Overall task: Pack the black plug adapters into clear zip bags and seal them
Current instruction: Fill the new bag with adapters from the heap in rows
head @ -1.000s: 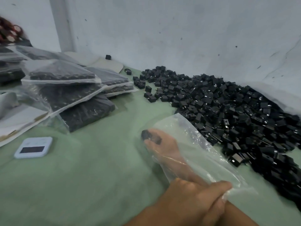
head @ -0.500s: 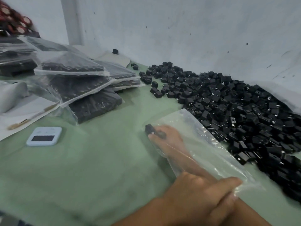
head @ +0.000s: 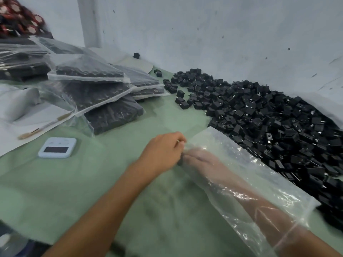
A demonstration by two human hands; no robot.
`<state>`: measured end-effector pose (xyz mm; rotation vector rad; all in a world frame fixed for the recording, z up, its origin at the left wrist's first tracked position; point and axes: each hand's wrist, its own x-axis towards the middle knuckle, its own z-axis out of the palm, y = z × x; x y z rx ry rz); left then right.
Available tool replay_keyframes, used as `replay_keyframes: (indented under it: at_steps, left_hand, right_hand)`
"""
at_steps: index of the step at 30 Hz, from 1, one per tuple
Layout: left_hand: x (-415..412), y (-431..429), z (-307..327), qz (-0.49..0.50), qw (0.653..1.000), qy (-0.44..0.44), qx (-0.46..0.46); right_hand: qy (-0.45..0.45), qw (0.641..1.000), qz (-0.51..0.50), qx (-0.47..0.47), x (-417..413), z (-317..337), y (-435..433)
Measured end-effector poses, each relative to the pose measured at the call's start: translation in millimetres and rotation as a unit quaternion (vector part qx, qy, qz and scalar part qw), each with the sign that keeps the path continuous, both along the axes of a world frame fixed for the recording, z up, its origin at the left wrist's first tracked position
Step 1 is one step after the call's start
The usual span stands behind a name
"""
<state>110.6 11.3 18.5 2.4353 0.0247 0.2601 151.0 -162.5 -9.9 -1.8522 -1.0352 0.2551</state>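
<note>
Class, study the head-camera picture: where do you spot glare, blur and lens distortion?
Head view: glare streaks the clear bag sleeving the right hand; the left hand pinching the bag's end is slightly motion-blurred; the patterned cloth at top left is smeared; wide-angle distortion tilts the wall corner; light is soft, shadows faint on the green table.

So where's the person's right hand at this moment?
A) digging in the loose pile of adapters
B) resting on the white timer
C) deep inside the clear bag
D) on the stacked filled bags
C: the right hand and forearm show through the clear bag, reaching its far end.
</note>
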Motion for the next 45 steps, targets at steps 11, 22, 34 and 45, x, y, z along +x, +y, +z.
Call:
replay_keyframes:
  at_steps: [11,22,34,45]
  left_hand:
    - [28.1,10.3,-22.7,-0.085,0.984,0.128,-0.092]
    - [26.8,-0.6,-23.1,-0.053,0.990,0.133,-0.006]
    - [27.1,4.2,-24.1,0.030,0.988,0.129,0.084]
    - [16.1,27.8,-13.9,-0.088,0.970,0.202,-0.100]
  right_hand:
    - [0.008,0.991,-0.080,-0.104,-4.6,17.2,-21.8]
    - [-0.029,0.990,-0.127,-0.045,-18.2,-3.2,-23.2]
    - [-0.099,0.966,-0.137,-0.195,-26.4,-10.2,-26.3]
    - [-0.129,0.950,-0.126,-0.254,-38.1,8.9,-9.4]
